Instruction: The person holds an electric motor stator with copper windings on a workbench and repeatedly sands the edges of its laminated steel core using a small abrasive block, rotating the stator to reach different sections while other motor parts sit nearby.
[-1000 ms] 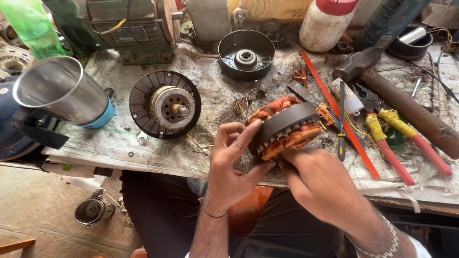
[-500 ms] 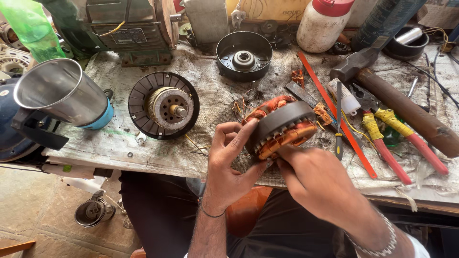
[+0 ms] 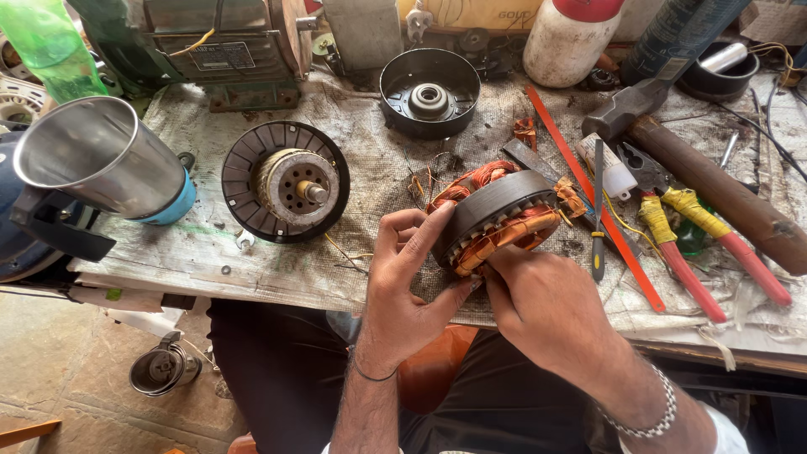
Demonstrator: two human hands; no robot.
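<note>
We grip the dark ring-shaped motor stator with copper windings [image 3: 496, 220] in both hands at the surface's [image 3: 277, 277] near edge, left hand [image 3: 408, 282] fingers clamped on its side, right hand [image 3: 538, 307] fingers pinching underneath. Behind it lie a black finned rotor disc [image 3: 286, 181], a red strip [image 3: 588, 189] and red-handled pliers [image 3: 681, 244].

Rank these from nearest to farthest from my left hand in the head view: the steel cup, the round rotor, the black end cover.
From the left hand:
1. Round rotor, just up and left of it.
2. Black end cover, straight ahead at the bench's back.
3. Steel cup, far left edge.
</note>
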